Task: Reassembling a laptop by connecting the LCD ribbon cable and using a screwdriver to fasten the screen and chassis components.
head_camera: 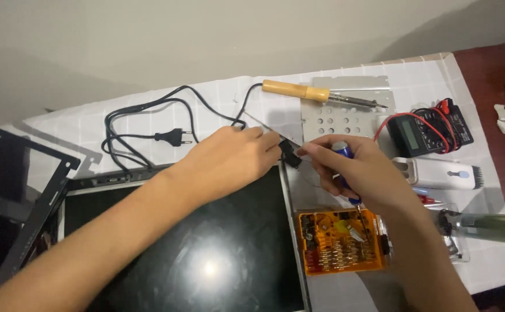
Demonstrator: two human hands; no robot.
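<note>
the left hand (229,159) reaches across the top right corner of the flat screen panel (189,248) and its fingers are pinched closed on a small black part (290,153) right at that corner, just off the panel's metal edge. the right hand (353,173) meets it from the other side, fingers wrapped closed around a blue-handled screwdriver (341,151), with the fingertips touching the same black part. it looks like the step in hand is working that little part loose or into place at the panel's corner; judging from the grip, the next move calls for a steady hold with the left while the right brings the tool tip exactly onto the part, since both hands crowd one tiny spot. just below the right hand sits an open orange bit case (339,240), touching the panel's right edge. further back lie a wooden-handled soldering iron (316,93) resting on a perforated metal plate (345,112), its black cord and plug (171,137) looped to the left, a black meter with red leads (429,132), and a white handheld device (437,172). everything rests on a white checked cloth (483,242) over a dark red table (495,75), against a plain pale wall (206,34). a black frame (39,196) lies at the far left.
</note>
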